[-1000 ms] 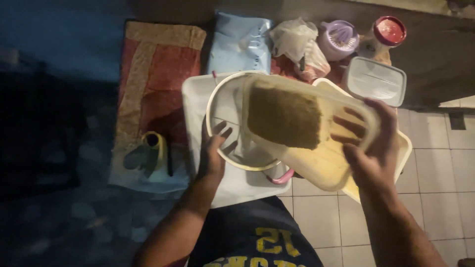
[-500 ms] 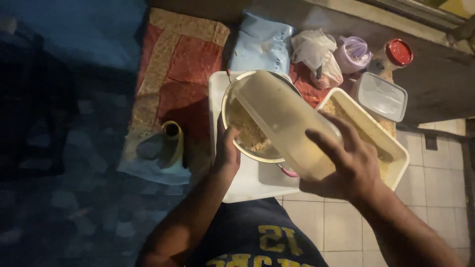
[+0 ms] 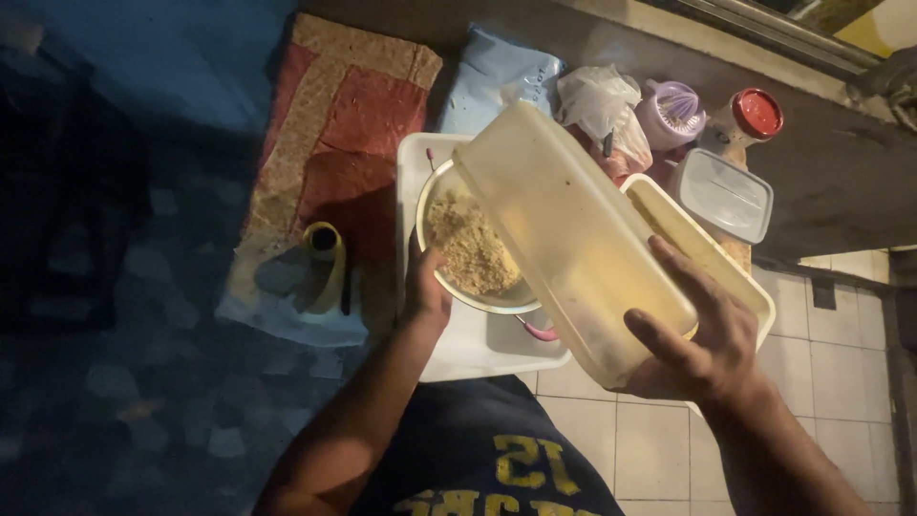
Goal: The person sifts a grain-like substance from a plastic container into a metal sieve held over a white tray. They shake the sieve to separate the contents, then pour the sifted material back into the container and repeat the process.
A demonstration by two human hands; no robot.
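Observation:
My right hand [image 3: 702,330] grips a pale yellow rectangular plastic container [image 3: 564,239], tipped over with its mouth down above a white round bowl [image 3: 449,287]. Brown crumbly grain [image 3: 468,248] lies heaped inside the bowl. My left hand [image 3: 425,287] holds the bowl's near rim. The bowl stands on a white tray [image 3: 478,349]. A second pale rectangular container [image 3: 707,253] lies to the right, partly hidden behind the tipped one.
A red and tan mat [image 3: 344,134] lies to the left with a yellow cup [image 3: 325,258] on its side. At the back are a blue bag [image 3: 492,86], a white plastic bag [image 3: 597,100], a purple container [image 3: 669,115], a red-capped jar [image 3: 750,119] and a clear lid [image 3: 721,196].
The block of grain that sat in the container has dropped into the bowl. My right hand has turned the container over so its base now faces up.

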